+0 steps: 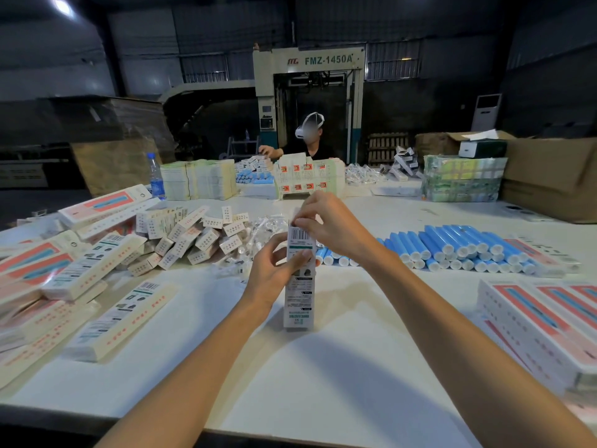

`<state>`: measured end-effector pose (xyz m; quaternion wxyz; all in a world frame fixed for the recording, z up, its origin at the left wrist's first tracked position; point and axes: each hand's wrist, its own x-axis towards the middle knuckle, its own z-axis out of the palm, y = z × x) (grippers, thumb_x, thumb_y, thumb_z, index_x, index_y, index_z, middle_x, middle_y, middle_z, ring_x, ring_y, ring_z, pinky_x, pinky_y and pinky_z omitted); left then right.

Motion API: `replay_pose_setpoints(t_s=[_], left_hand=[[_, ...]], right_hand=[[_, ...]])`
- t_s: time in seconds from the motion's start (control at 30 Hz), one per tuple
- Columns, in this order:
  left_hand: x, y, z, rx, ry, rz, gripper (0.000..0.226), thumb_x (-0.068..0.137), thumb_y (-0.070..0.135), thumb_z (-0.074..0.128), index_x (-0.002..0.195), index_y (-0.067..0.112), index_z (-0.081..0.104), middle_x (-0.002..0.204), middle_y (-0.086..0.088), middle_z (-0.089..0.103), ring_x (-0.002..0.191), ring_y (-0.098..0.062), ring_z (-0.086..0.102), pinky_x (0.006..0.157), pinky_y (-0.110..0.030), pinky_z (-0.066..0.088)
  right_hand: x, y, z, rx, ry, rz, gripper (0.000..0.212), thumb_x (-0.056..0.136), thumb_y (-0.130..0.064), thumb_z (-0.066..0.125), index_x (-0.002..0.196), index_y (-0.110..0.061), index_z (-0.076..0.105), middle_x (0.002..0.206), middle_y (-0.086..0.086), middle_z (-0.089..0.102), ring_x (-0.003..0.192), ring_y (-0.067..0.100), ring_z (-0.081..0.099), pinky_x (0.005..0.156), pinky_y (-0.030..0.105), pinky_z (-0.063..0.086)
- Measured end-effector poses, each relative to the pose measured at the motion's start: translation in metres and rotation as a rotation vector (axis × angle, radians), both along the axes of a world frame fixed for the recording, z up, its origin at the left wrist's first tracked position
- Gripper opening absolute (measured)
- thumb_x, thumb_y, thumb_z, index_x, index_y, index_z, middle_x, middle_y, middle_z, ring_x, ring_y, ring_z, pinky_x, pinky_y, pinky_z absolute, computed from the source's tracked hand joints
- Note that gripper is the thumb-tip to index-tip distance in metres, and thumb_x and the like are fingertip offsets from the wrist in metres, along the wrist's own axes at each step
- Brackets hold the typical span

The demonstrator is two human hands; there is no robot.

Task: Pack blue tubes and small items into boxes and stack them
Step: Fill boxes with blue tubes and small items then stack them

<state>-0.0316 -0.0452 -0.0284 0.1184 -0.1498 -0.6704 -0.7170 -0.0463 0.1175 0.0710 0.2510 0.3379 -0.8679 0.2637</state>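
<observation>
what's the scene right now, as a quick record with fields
held item: long box, upright, lower end on the table
left hand: grips the box's middle
right hand: pinches its top end
blue tubes: piled to the right, beyond the hands
small boxes: heaped to the left
stacked boxes: at the near right edge

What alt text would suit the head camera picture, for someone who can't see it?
Two hands hold a tall printed box upright on a white table: the left hand grips its middle, the right hand pinches its top. Blue tubes lie piled to the right, small boxes heaped to the left; another person works opposite.
</observation>
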Motion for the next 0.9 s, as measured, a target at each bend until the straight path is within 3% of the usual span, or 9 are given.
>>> replay_pose_setpoints(t_s=[0.1,0.2,0.27,0.37,0.43,0.5,0.77,0.9], left_hand=[[0.001,0.000,0.000,0.018,0.012,0.010,0.050,0.088,0.035,0.088,0.128,0.019,0.064,0.120,-0.006,0.078,0.100,-0.038,0.079,0.096,-0.065,0.059],[0.001,0.000,0.001,0.021,0.015,0.023,0.050,0.088,0.035,0.087,0.129,0.018,0.064,0.116,-0.006,0.080,0.102,-0.036,0.078,0.098,-0.064,0.058],[0.000,0.001,0.000,0.014,0.027,0.041,0.049,0.089,0.031,0.086,0.131,0.022,0.062,0.114,-0.005,0.080,0.103,-0.034,0.078,0.099,-0.063,0.058],[0.000,0.000,0.000,0.043,0.094,0.046,0.058,0.092,0.021,0.084,0.137,0.039,0.053,0.119,-0.003,0.079,0.107,-0.023,0.077,0.088,-0.042,0.064],[0.002,-0.001,0.001,0.025,0.150,0.036,0.064,0.093,0.021,0.083,0.143,0.044,0.050,0.120,0.003,0.078,0.110,-0.016,0.075,0.084,-0.030,0.062],[0.002,-0.002,0.001,0.021,0.168,0.030,0.064,0.095,0.018,0.081,0.146,0.042,0.052,0.120,0.007,0.078,0.109,-0.014,0.075,0.085,-0.028,0.062],[0.000,-0.004,0.002,-0.028,0.168,0.017,0.051,0.094,0.019,0.083,0.137,0.037,0.063,0.117,-0.004,0.079,0.110,-0.024,0.076,0.088,-0.031,0.063],[0.001,-0.003,0.003,-0.069,0.163,0.002,0.048,0.091,0.026,0.086,0.133,0.036,0.064,0.114,-0.003,0.080,0.105,-0.023,0.077,0.085,-0.032,0.063]], right_hand=[[0.002,0.002,-0.013,-0.188,-0.132,0.035,0.026,0.107,-0.020,0.057,0.124,-0.009,0.073,0.131,0.004,0.054,0.122,0.015,0.050,0.103,0.027,0.042],[0.004,0.005,-0.024,-0.545,-0.139,-0.033,0.027,0.107,-0.018,0.056,0.132,-0.015,0.063,0.130,0.002,0.057,0.111,0.010,0.058,0.090,0.023,0.051],[0.006,0.008,-0.036,-0.640,-0.209,-0.054,0.027,0.106,-0.024,0.058,0.132,-0.019,0.059,0.122,0.001,0.064,0.107,0.013,0.064,0.081,0.022,0.056],[0.011,0.006,-0.063,-0.621,-0.362,0.066,0.034,0.103,-0.031,0.064,0.134,-0.024,0.055,0.118,0.002,0.071,0.105,0.012,0.070,0.079,0.021,0.056],[0.013,0.003,-0.075,-0.629,-0.351,0.139,0.035,0.102,-0.024,0.067,0.136,-0.021,0.057,0.118,-0.001,0.073,0.105,0.009,0.070,0.085,0.021,0.055],[0.012,0.004,-0.078,-0.680,-0.345,0.182,0.033,0.102,-0.020,0.067,0.135,-0.019,0.060,0.118,-0.003,0.073,0.105,0.009,0.070,0.087,0.021,0.055],[0.009,0.010,-0.079,-0.660,-0.361,0.218,0.032,0.104,-0.022,0.062,0.135,-0.028,0.064,0.112,-0.012,0.072,0.108,0.014,0.068,0.091,0.026,0.056],[0.003,0.011,-0.079,-0.620,-0.352,0.174,0.024,0.103,-0.014,0.061,0.126,-0.018,0.064,0.115,0.000,0.072,0.108,0.017,0.068,0.093,0.031,0.057]])
